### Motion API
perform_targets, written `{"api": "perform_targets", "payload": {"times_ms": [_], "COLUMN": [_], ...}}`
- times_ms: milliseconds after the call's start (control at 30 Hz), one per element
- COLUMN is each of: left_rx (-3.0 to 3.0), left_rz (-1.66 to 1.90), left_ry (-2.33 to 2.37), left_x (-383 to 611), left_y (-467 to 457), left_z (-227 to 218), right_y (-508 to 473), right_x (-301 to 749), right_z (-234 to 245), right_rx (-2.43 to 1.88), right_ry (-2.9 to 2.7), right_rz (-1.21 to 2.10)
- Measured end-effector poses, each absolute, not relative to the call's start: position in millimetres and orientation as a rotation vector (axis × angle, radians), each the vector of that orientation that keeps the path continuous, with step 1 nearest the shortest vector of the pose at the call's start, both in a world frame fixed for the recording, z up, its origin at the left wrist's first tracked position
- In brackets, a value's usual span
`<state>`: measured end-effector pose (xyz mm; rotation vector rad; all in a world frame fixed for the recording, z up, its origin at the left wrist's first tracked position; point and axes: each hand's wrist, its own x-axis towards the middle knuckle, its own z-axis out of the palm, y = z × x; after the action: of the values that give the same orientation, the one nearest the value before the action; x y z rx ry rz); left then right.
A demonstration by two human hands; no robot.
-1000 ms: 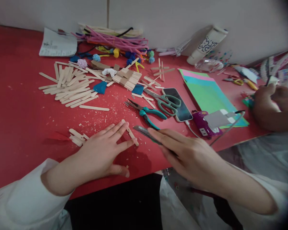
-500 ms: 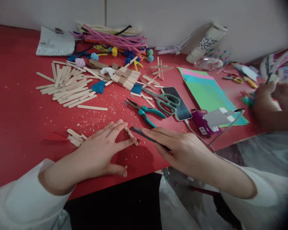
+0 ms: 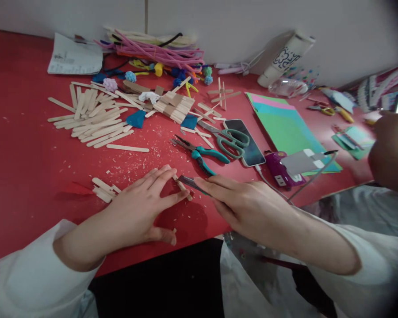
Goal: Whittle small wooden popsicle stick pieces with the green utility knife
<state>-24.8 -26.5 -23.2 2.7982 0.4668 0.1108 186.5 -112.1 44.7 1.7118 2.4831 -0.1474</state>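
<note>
Pale wood, flat and narrow, lies under my left hand (image 3: 142, 198): a short craft stick (image 3: 180, 183) on the smooth red tabletop (image 3: 26, 176), near its front edge. That hand is palm down with the fingers fanned, pressing the stick from above rather than gripping it. Its index finger rests toward the lower end, the other fingertips gather at the upper end, and the thumb points away, clear of the wood. My right hand (image 3: 243, 201) is closed around a dark, slim cutter (image 3: 189, 182), index finger stretched along it, wrist low, forearm slanting in from the right. The blade tip sits at the stick's upper part; I can't tell from here whether it touches.

Curled, splintery shavings (image 3: 119, 167) fleck the red beyond my left hand, and a little stack of stick pieces (image 3: 104, 191) lies beside that wrist. Farther back, round-ended sticks (image 3: 96, 123) overlap in a loose heap. Teal-handled pliers (image 3: 214, 155) lie splayed near the cutter, with green-handled scissors (image 3: 232, 143) resting partly over a glossy phone (image 3: 254, 152).
</note>
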Motion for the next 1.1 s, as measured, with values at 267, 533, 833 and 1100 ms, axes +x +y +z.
{"api": "perform_targets", "payload": {"times_ms": [267,533,833,1100], "left_rx": [2.795,2.794,2.796,2.79], "left_rz": [0.113,0.117,0.109,0.111], "left_ry": [0.456,0.463,0.465,0.459], "left_x": [-24,-24,-25,-24], "left_y": [-28,-28,-28,-28], "left_z": [-26,-27,-27,-27], "right_y": [-109,-112,-113,-112], "right_x": [168,159,162,159], "right_z": [58,60,59,62], "right_rx": [1.522,1.465,1.45,1.466], "right_ry": [2.242,2.161,2.219,2.147], "right_rz": [-0.047,0.024,0.005,-0.028]}}
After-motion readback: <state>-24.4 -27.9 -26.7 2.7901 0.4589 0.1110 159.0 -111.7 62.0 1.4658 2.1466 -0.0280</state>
